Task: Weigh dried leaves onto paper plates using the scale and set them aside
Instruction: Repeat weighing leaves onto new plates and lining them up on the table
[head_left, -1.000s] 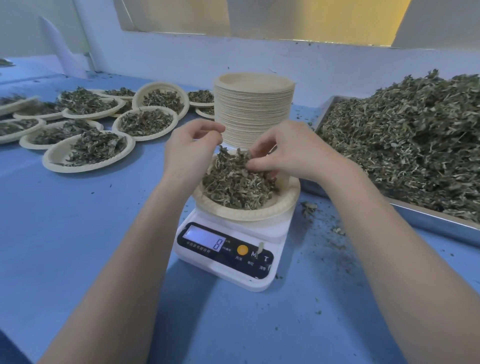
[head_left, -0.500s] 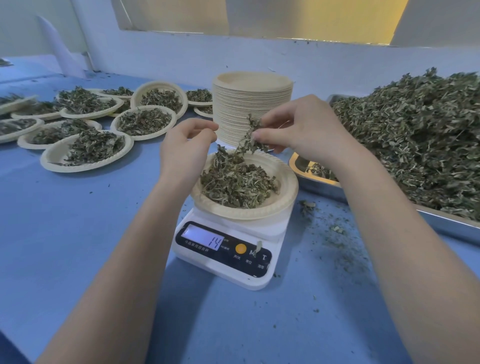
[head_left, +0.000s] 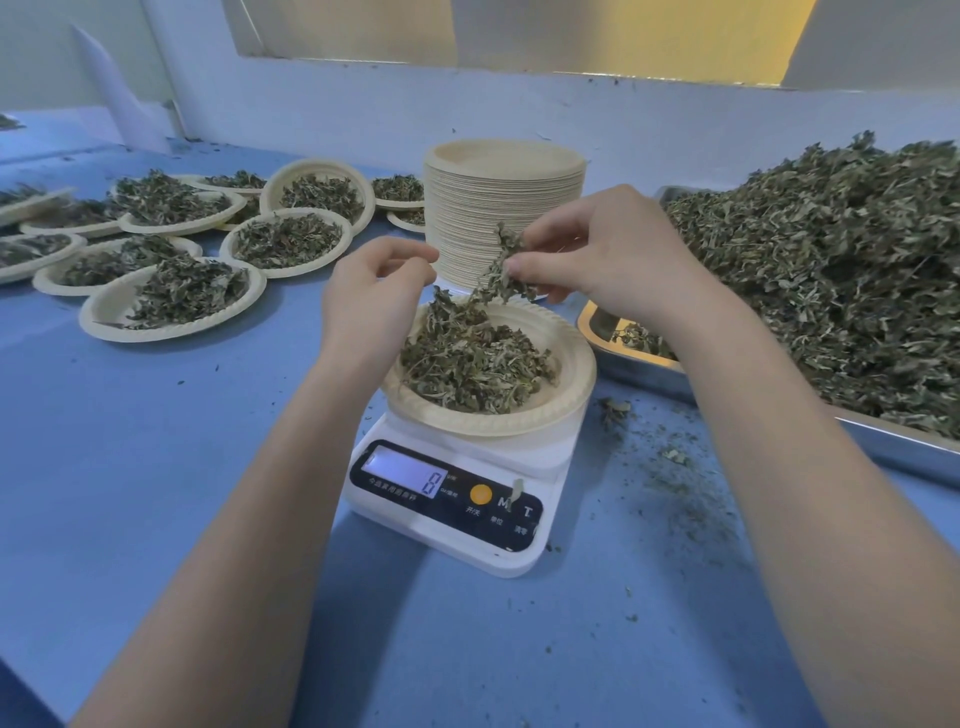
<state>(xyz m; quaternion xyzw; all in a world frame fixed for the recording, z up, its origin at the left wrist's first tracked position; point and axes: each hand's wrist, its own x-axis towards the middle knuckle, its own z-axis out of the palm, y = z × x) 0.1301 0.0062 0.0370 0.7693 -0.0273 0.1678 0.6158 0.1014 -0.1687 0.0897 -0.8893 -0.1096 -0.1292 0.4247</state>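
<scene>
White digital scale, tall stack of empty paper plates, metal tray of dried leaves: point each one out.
White digital scale (head_left: 402, 470): head view, on its lit display.
Tall stack of empty paper plates (head_left: 501, 208): head view, on its side.
Metal tray of dried leaves (head_left: 631, 371): head view, on its near wall.

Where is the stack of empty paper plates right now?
In the head view, the stack of empty plates stands upright at the back centre of the blue table, just behind the scale, between the filled plates and the metal tray of leaves.

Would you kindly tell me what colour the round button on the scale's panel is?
Orange; the round button on the white scale shows in the head view.
</scene>
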